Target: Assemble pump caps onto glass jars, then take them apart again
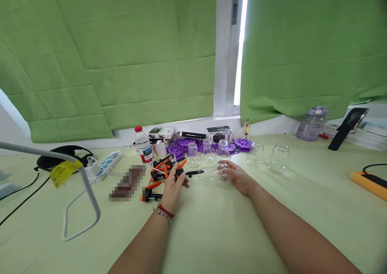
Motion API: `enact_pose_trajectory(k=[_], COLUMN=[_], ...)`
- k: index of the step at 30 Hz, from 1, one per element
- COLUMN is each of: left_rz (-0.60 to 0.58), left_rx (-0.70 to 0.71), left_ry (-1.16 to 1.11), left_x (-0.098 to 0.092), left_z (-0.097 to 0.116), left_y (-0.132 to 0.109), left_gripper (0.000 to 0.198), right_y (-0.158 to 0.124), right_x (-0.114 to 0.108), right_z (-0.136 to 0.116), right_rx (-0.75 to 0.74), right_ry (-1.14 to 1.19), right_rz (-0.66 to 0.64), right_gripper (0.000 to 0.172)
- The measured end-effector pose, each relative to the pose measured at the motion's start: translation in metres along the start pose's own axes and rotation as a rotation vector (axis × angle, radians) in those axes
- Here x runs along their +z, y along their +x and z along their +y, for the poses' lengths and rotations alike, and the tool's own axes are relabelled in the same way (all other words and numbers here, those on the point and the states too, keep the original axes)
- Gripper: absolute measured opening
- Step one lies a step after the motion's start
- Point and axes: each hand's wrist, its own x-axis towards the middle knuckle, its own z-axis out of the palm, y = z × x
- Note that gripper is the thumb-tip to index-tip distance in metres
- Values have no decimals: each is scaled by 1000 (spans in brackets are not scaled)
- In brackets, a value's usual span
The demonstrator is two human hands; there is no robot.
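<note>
My left hand (173, 185) is closed around a black-and-orange sprayer head. The sprayer head's black stem (195, 173) points right, toward the mouth of a clear plastic bottle (213, 177). Whether the stem's tip is inside the mouth or just in front of it, I cannot tell. Lying on its side, the bottle has its base end in my right hand (238, 176), whose fingers wrap around it. Beside my left hand lie several more black-and-orange sprayer heads (155, 175), partly overlapping. Behind the held bottle stand several clear bottles (193, 157) with open mouths.
Purple plastic parts (242, 144) and small boxes (219, 133) line the wall. A capped water bottle (144, 147) stands left, near a power strip (109, 165). A white metal frame (93, 201) juts in at left. Far right are a purple drinking bottle (311, 124) and a yellow-and-black object (369, 184).
</note>
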Motion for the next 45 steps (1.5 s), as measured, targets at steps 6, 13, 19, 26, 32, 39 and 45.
enact_pose_trajectory(k=[6,13,19,26,32,39,45], left_rz=[-60,-108,-162,-258,-260,-237,-290], left_rx=[39,31,-31,-89,-121,-125,-191], left_ry=[58,35,-50,-170,-163,-69,-109], left_x=[8,25,21,20,22,21,20], left_z=[2,8,2,4,5,4,3], left_y=[1,15,14,10,11,10,9], left_gripper=[64,60,55,64,71,76,57], right_y=[0,0,1,4,2,-5,-9], right_x=[2,2,4,8,4,1,2], right_z=[3,3,3,7,10,10,5], right_rx=[-15,-20,-23,-33,-31,-93,-121], right_ry=[17,39,44,16,31,-23,-101], right_rz=[-13,-5,-35,-27,-58,-22,-7], right_gripper=[39,41,39,42,41,46,52])
